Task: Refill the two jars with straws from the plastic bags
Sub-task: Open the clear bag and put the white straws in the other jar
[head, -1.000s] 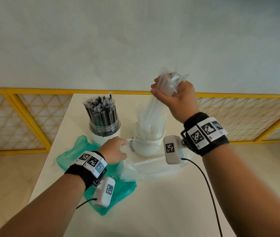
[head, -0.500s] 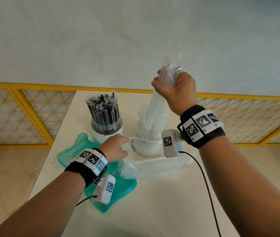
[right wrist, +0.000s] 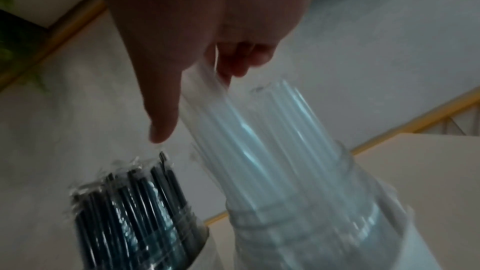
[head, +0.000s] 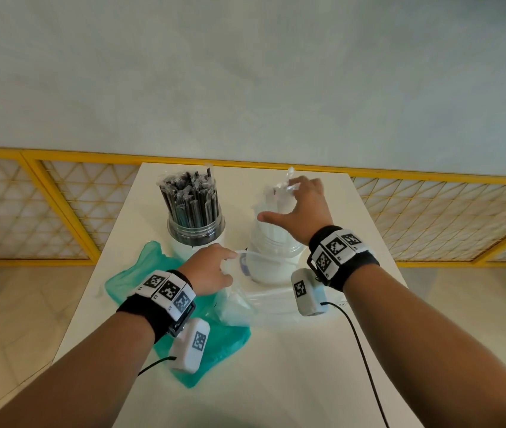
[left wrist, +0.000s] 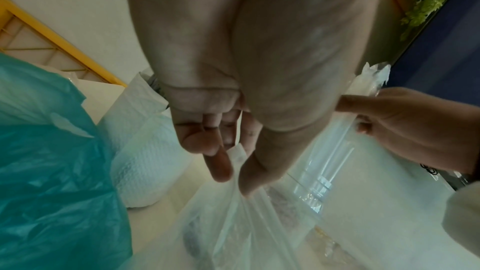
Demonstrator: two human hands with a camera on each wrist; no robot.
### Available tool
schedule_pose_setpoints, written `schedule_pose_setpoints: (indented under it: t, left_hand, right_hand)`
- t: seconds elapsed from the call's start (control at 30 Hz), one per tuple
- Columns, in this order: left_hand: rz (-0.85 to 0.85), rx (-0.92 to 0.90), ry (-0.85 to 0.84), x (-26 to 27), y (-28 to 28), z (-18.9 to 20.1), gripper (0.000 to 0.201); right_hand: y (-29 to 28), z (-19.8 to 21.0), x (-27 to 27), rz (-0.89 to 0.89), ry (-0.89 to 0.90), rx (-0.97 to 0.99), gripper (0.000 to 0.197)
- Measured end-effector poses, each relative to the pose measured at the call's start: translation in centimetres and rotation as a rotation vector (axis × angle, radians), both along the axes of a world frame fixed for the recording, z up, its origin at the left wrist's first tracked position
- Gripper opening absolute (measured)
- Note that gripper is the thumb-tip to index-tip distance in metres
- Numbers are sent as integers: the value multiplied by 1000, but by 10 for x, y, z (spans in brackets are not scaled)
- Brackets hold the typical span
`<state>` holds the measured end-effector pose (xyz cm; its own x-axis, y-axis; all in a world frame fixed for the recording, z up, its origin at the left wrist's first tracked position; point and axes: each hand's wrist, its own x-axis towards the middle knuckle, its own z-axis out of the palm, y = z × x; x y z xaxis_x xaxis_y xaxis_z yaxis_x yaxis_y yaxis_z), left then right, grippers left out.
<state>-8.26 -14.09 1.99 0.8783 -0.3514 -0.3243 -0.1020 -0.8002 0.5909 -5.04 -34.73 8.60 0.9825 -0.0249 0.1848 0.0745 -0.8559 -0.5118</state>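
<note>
Right hand [head: 302, 208] is over the right jar [head: 271, 261], thumb spread out to the side, fingers curled around the tops of the clear straws [head: 276, 205] that stand in that jar. Right wrist view shows the fingers [right wrist: 241, 59] hooked on the top ends of the straw bundle [right wrist: 259, 151], thumb off it.

Left hand [head: 208, 270] is low on the worktop [head: 276, 366], just in front of the jars, pinching the edge of the clear plastic bag [head: 239, 307] between thumb and fingers; left wrist view confirms the pinch [left wrist: 233, 161].

The clear bag lies flat at the foot of the right jar.

Left jar [head: 194, 233] stands beside the right jar, packed with upright black straws [head: 190, 196].

A crumpled green plastic bag [head: 208, 344] lies on the worktop under the left wrist.
</note>
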Motion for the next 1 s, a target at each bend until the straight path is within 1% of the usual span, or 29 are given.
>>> schedule_pose_setpoints:
  t: [0.03, 0.07, 0.1, 0.17, 0.2, 0.23, 0.33, 0.4, 0.43, 0.47, 0.53, 0.57, 0.6, 0.67, 0.7, 0.73, 0.8, 0.87, 0.9, 0.93, 1.0]
  left_hand:
    - [-2, 1, -1, 0, 0, 0, 57]
    - [-5, 3, -2, 1, 0, 0, 57]
    - [-9, 3, -5, 1, -1, 0, 57]
    - [-12, 2, -10, 2, -1, -1, 57]
    - [-12, 1, -10, 2, -1, -1, 57]
    - [-12, 0, -9, 1, -1, -1, 57]
    - [-3, -4, -8, 0, 0, -3, 56]
    - [4, -10, -14, 0, 2, -5, 55]
    - [3, -14, -20, 0, 3, -6, 55]
    - [3, -19, -25, -1, 4, -7, 54]
    - [2, -25, -33, -1, 5, -8, 54]
    - [1, -26, -34, -1, 5, -9, 54]
    - [1, -26, -35, -1, 5, -9, 54]
    - [1, -32, -39, -1, 6, -10, 54]
    - [3, -38, -42, -1, 6, -11, 54]
    - [5, -41, -45, -1, 6, -11, 54]
    - [0, -43, -49, -1, 6, -11, 54]
    - [-14, -40, -52, -2, 6, -11, 54]
    - [-20, -41, -55, -3, 7, -11, 54]
    - [-22, -44, -60, -4, 8, -12, 53]
    - [-21, -60, -69, -6, 9, -14, 53]
  right_hand:
    - [0, 6, -1, -17, -49, -76, 87]
    - [0, 12, -1, -39, -71, -102, 94]
    - [0, 16, -1, -64, -60, -71, 103]
    - [1, 20, 2, -73, -28, 109, 113]
    - [3, 19, 3, -45, -39, 185, 111]
    - [7, 17, 3, -4, -64, 205, 105]
    - [16, 6, -1, 124, -131, 143, 77]
    - [16, -5, -1, 159, -124, 55, 55]
    - [15, -11, -1, 160, -97, -21, 46]
    - [14, -18, -1, 157, -59, -117, 41]
    - [12, -29, -3, 150, -8, -289, 42]
    - [12, -31, -4, 153, -28, -324, 45]
    - [13, -30, -5, 164, -78, -313, 49]
    - [17, -24, -5, 224, -176, -228, 54]
    - [19, -21, -5, 267, -190, -227, 54]
    - [20, -20, -5, 308, -170, -276, 53]
    - [20, -22, -6, 344, -27, -443, 52]
    - [16, -29, -7, 313, 127, -561, 57]
    - [15, -31, -8, 307, 152, -576, 60]
    - [14, -30, -10, 311, 142, -573, 61]
    - [16, -24, -19, 318, 14, -487, 60]
